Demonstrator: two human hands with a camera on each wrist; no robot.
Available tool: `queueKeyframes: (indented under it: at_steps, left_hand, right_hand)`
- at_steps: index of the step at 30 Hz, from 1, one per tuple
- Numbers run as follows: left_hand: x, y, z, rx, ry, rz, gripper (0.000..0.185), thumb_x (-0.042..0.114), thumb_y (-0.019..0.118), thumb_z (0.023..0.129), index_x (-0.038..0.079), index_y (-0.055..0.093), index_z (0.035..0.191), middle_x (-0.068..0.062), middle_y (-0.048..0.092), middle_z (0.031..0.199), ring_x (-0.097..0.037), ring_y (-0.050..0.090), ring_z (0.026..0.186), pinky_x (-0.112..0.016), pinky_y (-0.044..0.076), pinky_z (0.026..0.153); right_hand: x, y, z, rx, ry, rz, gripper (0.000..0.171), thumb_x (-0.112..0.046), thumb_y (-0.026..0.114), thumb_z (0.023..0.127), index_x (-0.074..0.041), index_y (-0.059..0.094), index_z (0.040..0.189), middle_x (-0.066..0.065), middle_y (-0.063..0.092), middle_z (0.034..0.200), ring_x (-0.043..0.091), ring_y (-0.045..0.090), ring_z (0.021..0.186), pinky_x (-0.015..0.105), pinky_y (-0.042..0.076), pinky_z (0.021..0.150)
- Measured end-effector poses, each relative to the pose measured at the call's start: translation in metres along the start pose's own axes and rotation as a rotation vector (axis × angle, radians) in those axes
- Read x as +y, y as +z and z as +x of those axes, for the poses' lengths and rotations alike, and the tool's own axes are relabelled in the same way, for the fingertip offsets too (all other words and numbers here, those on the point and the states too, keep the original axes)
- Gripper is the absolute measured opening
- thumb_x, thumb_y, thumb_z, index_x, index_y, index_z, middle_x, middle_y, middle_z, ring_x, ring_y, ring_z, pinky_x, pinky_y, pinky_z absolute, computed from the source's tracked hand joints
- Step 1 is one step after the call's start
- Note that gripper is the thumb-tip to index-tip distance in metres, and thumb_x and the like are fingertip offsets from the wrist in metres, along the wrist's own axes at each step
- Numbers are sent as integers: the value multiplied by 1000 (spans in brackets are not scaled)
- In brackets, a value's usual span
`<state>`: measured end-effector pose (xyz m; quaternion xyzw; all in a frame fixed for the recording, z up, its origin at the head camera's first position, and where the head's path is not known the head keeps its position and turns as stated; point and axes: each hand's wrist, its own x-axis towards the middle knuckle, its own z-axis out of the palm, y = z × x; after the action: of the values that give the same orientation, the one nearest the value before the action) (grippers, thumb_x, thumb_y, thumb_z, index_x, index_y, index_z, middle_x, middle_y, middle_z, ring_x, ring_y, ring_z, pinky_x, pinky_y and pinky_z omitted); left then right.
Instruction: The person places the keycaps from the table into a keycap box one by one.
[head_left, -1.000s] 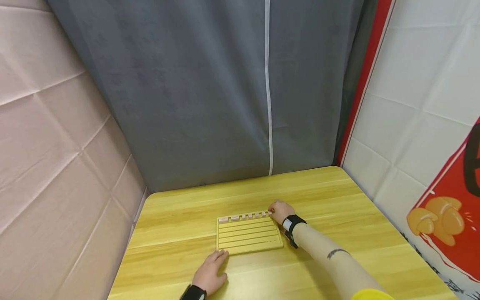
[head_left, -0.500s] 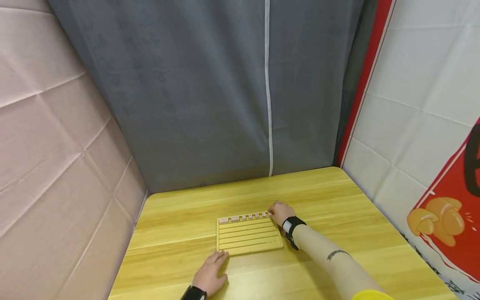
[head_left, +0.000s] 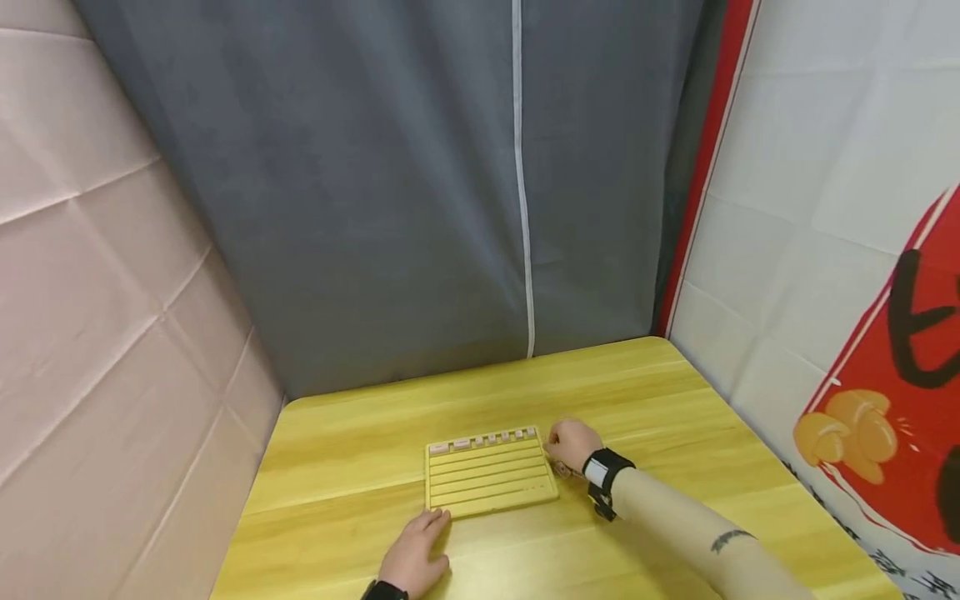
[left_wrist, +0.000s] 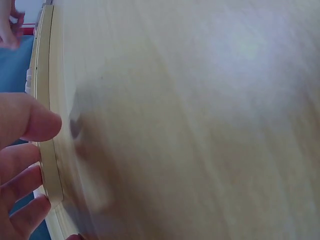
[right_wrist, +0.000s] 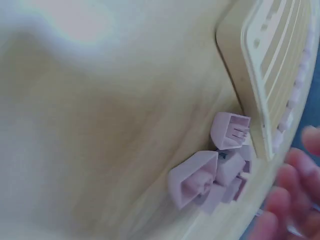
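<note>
Resting flat on a yellow wooden table [head_left: 360,433], the person's left hand [head_left: 415,558] lies with fingers relaxed and spread, fingertips touching the near left corner of a pale yellow slotted tray [head_left: 487,483]. That tray sits at the middle of the table, with a row of small pink keycaps [head_left: 491,438] set along its far edge. At the tray's right edge hovers the right hand [head_left: 573,446], fingers curled downward; whether it grips anything cannot be told. Under it, the right wrist view shows a cluster of loose pink keycaps [right_wrist: 212,177] lying on the table just beside the tray.
</note>
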<state>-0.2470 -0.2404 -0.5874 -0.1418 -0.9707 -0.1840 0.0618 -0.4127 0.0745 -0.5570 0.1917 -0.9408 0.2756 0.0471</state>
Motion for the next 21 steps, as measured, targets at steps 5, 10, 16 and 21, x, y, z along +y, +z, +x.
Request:
queueKeyframes:
  at_steps: [5, 10, 16, 21]
  left_hand:
    - [7, -1, -6, 3, 10, 1, 60, 16, 68, 73, 1, 59, 130, -17, 57, 130, -40, 51, 121, -54, 43, 98]
    - [10, -7, -4, 42, 56, 7, 60, 14, 69, 71, -2, 59, 127, -21, 58, 127, -42, 52, 118, -56, 43, 97]
    - [8, -5, -3, 38, 75, 11, 60, 14, 69, 71, -4, 58, 127, -21, 58, 126, -41, 53, 117, -54, 43, 98]
    - [13, -4, -9, 32, 47, -2, 58, 14, 69, 72, -2, 59, 126, -20, 58, 127, -41, 52, 118, -54, 43, 98]
  right_hand:
    - [1, -6, -42, -220, 70, 132, 37, -21, 69, 87, -9, 60, 54, -7, 45, 44, 7, 35, 38, 21, 27, 38]
    - [-2, 1, -60, -405, 265, 248, 39, -32, 61, 93, -5, 64, 64, 1, 56, 53, 13, 51, 42, 27, 46, 39]
    - [-7, 8, -61, -399, 342, 258, 45, -30, 55, 97, -5, 60, 61, 3, 51, 50, 14, 49, 40, 29, 47, 39]
    - [-8, 11, -63, -403, 336, 288, 41, -24, 56, 96, -2, 60, 61, 4, 53, 50, 14, 52, 39, 31, 50, 39]
